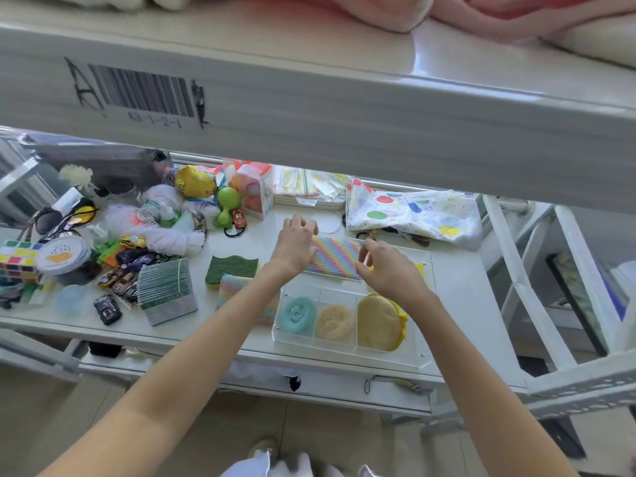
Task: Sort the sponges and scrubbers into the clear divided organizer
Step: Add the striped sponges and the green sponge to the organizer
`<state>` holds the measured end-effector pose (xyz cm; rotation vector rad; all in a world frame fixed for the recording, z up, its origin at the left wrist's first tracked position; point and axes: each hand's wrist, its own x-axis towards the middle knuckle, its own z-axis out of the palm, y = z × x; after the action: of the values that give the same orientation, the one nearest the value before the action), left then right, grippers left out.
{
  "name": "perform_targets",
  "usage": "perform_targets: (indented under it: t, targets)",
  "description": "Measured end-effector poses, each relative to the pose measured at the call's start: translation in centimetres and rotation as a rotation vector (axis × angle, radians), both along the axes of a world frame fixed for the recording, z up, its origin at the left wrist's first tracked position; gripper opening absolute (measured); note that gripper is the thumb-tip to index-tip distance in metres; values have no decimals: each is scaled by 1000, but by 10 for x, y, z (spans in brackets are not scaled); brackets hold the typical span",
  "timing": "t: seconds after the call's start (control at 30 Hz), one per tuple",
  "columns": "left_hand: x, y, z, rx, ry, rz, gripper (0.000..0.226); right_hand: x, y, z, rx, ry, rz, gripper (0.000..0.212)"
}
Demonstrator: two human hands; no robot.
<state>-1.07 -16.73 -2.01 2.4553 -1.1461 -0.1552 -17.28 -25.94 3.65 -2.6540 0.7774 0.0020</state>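
Observation:
The clear divided organizer point(422, 352) sits on the white shelf at the right. Its front row holds a teal mesh scrubber point(297, 315), a beige mesh scrubber point(335, 321) and a yellow round sponge point(378, 321). A rainbow-striped sponge point(335, 258) lies in the long back compartment. My left hand point(296, 242) grips its left end and my right hand point(389, 270) pinches its right end. Left of the organizer lie a green-and-yellow scouring sponge point(231, 270) and another rainbow sponge point(234, 287), partly hidden under my left forearm.
Clutter fills the shelf's left half: a stack of green pads point(167, 290), toy cars point(118, 280), white yarn point(168, 235), a puzzle cube point(17, 259), a round tin point(63, 258). A dotted cloth point(416, 211) lies behind the organizer. An upper shelf beam point(309, 111) hangs close overhead.

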Motion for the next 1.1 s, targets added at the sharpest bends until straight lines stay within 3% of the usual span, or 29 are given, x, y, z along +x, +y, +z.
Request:
perform_targets:
  t: [0.13,0.3,0.43,0.53,0.6,0.77,0.97,1.1]
  targets:
    - [20,36,-1,-31,48,61,22,36,24,1,46,-18,74,19]
    - [42,89,-17,224,152,24,26,88,54,-11,55,-55,152,19]
    - [39,110,-35,389,291,-131,61,128,80,-33,69,-29,234,22]
    - [35,119,-46,505,183,-238,99,152,93,-54,86,33,261,23]
    - [31,125,-53,561,89,-275,113,164,99,-69,105,85,268,25]
    - [31,141,-65,547,-96,-283,103,186,101,-96,128,149,259,31]
    - [30,170,-69,400,-135,-334,89,209,115,-102,87,265,360,58]
    - [27,178,-70,391,-142,-334,91,214,127,-108,62,264,347,61]
